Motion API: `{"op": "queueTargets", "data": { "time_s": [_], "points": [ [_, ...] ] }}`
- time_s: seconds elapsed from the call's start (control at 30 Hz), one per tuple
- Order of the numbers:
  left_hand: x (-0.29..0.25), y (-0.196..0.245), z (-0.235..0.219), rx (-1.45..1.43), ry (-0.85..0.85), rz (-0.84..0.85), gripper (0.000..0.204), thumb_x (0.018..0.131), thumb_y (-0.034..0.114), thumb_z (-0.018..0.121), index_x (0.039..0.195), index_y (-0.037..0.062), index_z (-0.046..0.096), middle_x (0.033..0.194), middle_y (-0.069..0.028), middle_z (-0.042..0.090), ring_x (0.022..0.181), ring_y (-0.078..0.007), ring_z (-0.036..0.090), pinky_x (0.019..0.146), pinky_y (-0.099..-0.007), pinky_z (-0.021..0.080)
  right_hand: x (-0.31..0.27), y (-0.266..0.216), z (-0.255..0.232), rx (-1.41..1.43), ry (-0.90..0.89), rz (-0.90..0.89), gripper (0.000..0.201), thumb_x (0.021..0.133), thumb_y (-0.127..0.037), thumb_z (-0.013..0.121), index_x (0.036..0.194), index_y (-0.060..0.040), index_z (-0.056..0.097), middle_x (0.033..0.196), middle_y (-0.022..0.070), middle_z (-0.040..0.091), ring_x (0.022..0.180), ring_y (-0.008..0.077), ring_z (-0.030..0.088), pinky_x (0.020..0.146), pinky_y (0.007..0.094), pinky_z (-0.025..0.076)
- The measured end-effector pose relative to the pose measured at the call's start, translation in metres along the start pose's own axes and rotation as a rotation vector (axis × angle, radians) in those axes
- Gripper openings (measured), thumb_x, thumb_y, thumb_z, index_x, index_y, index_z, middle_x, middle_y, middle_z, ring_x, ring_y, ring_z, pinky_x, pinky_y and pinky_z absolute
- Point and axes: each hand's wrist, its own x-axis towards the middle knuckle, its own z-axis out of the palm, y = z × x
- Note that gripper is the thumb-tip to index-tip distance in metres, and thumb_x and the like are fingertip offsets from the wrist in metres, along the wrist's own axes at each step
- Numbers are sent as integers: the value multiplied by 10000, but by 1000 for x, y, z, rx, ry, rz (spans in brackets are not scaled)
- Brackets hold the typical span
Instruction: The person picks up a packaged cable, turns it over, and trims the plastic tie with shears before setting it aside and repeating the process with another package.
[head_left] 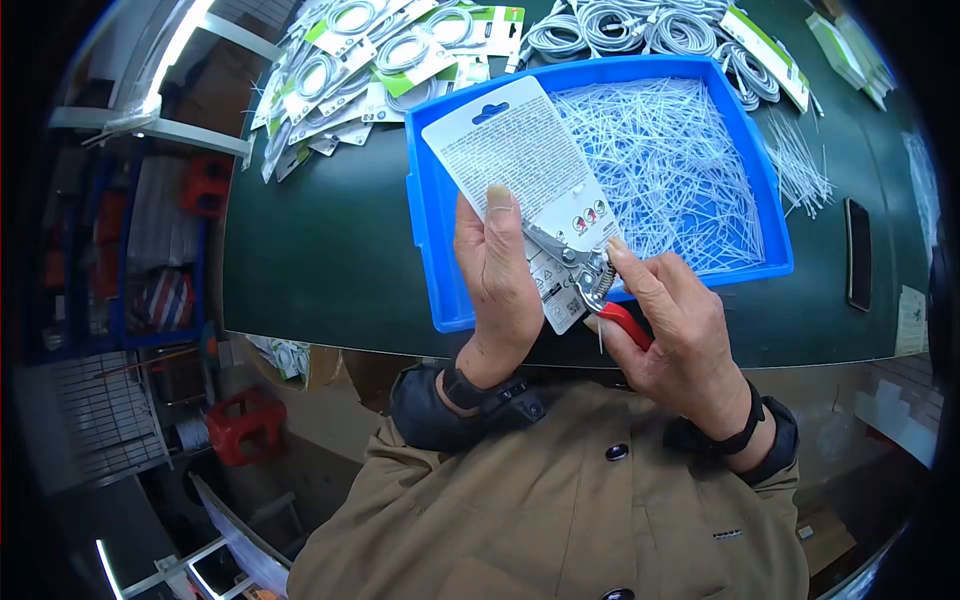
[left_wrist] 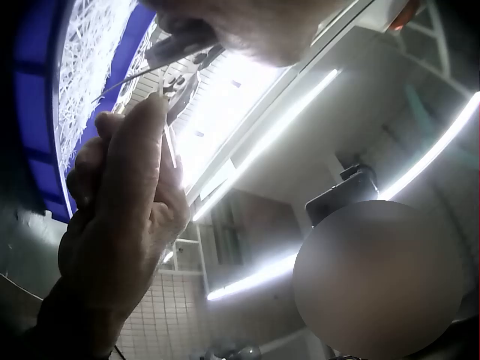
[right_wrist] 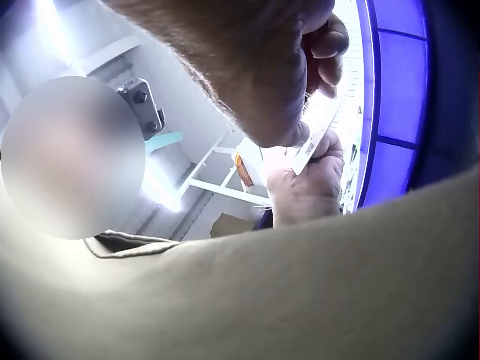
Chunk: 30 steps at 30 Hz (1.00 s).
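My left hand (head_left: 500, 275) holds a white printed packaging card (head_left: 510, 150) over the blue tray, its thumb on the printed face and the fingers hidden behind. The card is tilted, with a hang hole at its upper end. In my right hand (head_left: 680, 330) is a pair of red-handled pruning shears (head_left: 590, 280); their metal head lies across the card's lower part, close to the left thumb's base. The right index finger reaches to the card's lower right edge. In the right wrist view, the right hand (right_wrist: 255, 67) hides most of the shears, and the card (right_wrist: 313, 146) appears edge-on.
Thin white cable ties (head_left: 670, 170) fill much of the blue tray (head_left: 428, 270); more ties (head_left: 800, 170) lie to its right. Carded cables (head_left: 370, 60) are heaped at the back left, and coiled grey cables (head_left: 610, 25) lie behind the tray. A phone (head_left: 858, 253) rests at the right.
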Motion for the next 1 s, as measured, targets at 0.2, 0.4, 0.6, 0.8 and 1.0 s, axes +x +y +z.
{"op": "queueTargets", "data": {
  "time_s": [0.2, 0.4, 0.6, 0.8, 1.0],
  "points": [
    [5, -5, -5, -26, 22, -36, 446, 1144, 363, 438, 1375, -10, 516, 1202, -156, 681, 1028, -213, 723, 888, -362, 594, -2, 3, -3, 98, 17, 75, 699, 788, -108, 878, 1422, -17, 597, 929, 139, 624, 746, 295, 621, 656, 394, 527],
    [21, 14, -31, -215, 129, -124, 445, 1137, 363, 442, 1373, -10, 496, 1184, -176, 674, 985, -247, 751, 819, -365, 642, -11, 10, -20, 93, -23, 159, 733, 763, -115, 886, 1429, -13, 595, 941, 132, 628, 784, 285, 611, 673, 388, 514],
    [20, 15, -35, -232, 96, -141, 472, 1129, 402, 448, 1365, -4, 499, 1182, -179, 675, 984, -242, 751, 823, -357, 635, -12, 9, -10, 24, -27, 53, 763, 755, -146, 898, 1440, -17, 590, 992, 133, 631, 840, 290, 615, 691, 394, 522],
    [18, 12, -34, -70, 105, -117, 590, 1139, 427, 338, 1458, -56, 447, 1284, -244, 661, 1083, -328, 746, 892, -416, 651, -9, 6, -8, -4, -35, 30, 761, 764, -167, 898, 1440, -13, 584, 1014, 139, 631, 854, 292, 619, 697, 398, 527],
    [12, 15, -26, -158, 118, -136, 532, 1118, 431, 486, 1427, 0, 449, 1221, -165, 647, 1022, -217, 732, 860, -338, 615, -9, 5, -8, -18, -44, 45, 758, 770, -168, 897, 1441, -13, 580, 1012, 139, 627, 864, 287, 616, 701, 394, 525]
  ]
}}
